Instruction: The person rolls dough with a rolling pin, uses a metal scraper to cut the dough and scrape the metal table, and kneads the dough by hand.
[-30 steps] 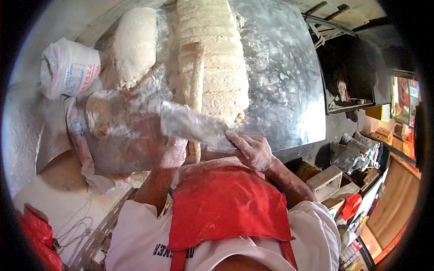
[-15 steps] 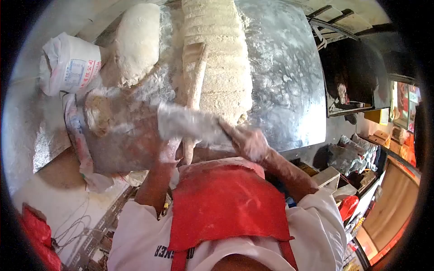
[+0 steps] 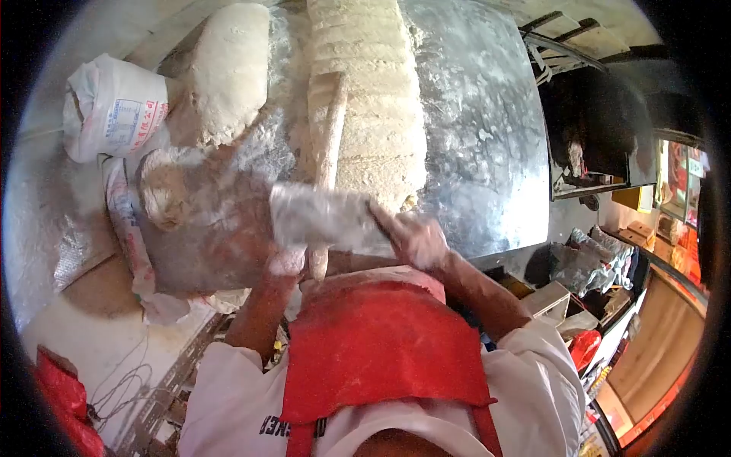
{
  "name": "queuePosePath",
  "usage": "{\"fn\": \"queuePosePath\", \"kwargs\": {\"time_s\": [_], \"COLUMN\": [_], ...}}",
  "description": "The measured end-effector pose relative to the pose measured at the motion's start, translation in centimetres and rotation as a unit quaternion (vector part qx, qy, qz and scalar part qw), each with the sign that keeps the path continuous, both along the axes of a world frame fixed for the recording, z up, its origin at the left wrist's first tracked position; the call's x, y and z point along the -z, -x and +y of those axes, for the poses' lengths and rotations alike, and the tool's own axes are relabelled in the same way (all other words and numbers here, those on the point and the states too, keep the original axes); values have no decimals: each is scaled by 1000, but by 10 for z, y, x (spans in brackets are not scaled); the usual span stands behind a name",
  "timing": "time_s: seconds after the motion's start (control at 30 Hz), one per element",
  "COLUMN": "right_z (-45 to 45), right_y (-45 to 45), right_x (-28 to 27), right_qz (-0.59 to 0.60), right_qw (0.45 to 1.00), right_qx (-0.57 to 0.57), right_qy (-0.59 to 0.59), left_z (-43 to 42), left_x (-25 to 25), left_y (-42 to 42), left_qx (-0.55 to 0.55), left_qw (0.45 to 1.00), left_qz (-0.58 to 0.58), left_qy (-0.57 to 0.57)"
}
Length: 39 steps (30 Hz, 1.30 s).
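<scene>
My right hand (image 3: 420, 241) grips the handle of a broad metal blade (image 3: 327, 218), which is blurred and lies across the near end of a wooden stick (image 3: 331, 145). My left hand (image 3: 286, 261) is beside the stick's near end; its fingers are hidden behind the blade. Beyond the blade, a long floured dough slab (image 3: 373, 99) with crosswise lines lies on the metal table, and the stick runs along its left edge. To the left are a large smooth dough mass (image 3: 231, 72) and a small dough piece (image 3: 164, 189).
A white printed sack (image 3: 122, 110) stands at the table's left edge. The floured metal table (image 3: 487, 129) extends right of the slab. A dark open compartment (image 3: 590, 122) is beyond its right edge, with boxes (image 3: 548, 301) and grey bags (image 3: 586, 263) lower right.
The blade has shifted slightly about the stick's near end, still in my right hand. My left hand has moved a little left and down. The dough and table appear slightly shifted in view.
</scene>
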State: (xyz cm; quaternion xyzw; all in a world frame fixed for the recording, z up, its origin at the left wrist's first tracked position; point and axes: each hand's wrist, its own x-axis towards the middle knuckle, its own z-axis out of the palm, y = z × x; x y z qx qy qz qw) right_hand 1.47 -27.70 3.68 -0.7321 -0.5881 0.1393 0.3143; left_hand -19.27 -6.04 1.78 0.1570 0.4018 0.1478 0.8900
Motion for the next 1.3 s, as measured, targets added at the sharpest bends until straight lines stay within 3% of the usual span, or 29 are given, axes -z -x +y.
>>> {"fn": "queuePosePath", "kwargs": {"time_s": [0.07, 0.1, 0.13, 0.2, 0.27, 0.33, 0.4, 0.47, 0.5, 0.6, 0.63, 0.67, 0.73, 0.77, 0.83, 0.87, 0.93, 1.0, 1.03, 1.07, 1.13, 1.23, 1.3], "right_z": [17, 30, 36, 38, 27, 1, -1, 21, 30, 49, 50, 48, 20, 8, 2, 4, 14, 27, 30, 24, 2, -3, 6], "right_y": [-16, -30, -40, -38, -16, 6, 8, -4, -11, -41, -35, -29, -2, 6, 7, 4, -16, -38, -37, -24, 10, 14, 3], "right_x": [26, 26, 31, 16, -11, -6, -3, 6, 32, 41, 24, 5, 0, -6, -21, -14, 15, 28, 10, 10, 9, -22, 5], "right_qz": [24, 35, 18, 104, 61, 11, 39, 3, 47, 50, 71, 95, 7, -10, -17, -16, -16, -2, 97, 95, -22, 6, -2], "right_qw": [983, 970, 986, 966, 968, 997, 992, 980, 982, 965, 975, 961, 982, 993, 999, 999, 987, 980, 959, 960, 998, 998, 995], "right_qx": [87, 122, 146, 149, 79, 4, -20, 36, 98, 153, 159, 138, 28, -1, -7, -6, 102, 158, 186, 183, 50, 6, 57], "right_qy": [161, 205, 75, 183, 228, 77, 119, 198, 156, 209, 134, 222, 185, 118, 43, 44, 123, 120, 191, 187, 7, 65, 82], "left_z": [-3, -3, -4, 2, 3, 3, 1, -3, 0, 1, 3, 7, 12, -3, -3, -3, -3, 6, 4, 4, 6, 8, 5], "left_x": [-15, -34, -34, -36, -39, -46, -53, -57, -40, -55, -61, -54, -33, -45, -48, -49, -49, -47, -54, -62, -58, -47, -37], "left_y": [-45, -63, -63, -67, -69, -72, -72, -69, -63, -68, -70, -67, -58, -53, -54, -55, -57, -56, -60, -65, -66, -64, -59], "left_qx": [166, 142, 145, 145, 159, 142, 128, 116, 158, 177, 178, 177, 191, 147, 157, 169, 193, 193, 178, 161, 156, 152, 156], "left_qw": [980, 986, 985, 982, 982, 987, 990, 993, 987, 983, 984, 984, 981, 978, 983, 985, 979, 972, 975, 977, 982, 985, 983], "left_qz": [-92, 23, 25, -4, -13, -9, -3, 7, -2, 38, 10, 10, 27, -36, -24, -12, 12, -58, -67, -76, -60, -50, -41], "left_qy": [54, 87, 85, 124, 104, 76, 50, 21, 19, 0, 28, 27, -8, -142, -90, -39, 60, 121, 119, 116, 91, 66, 85]}}
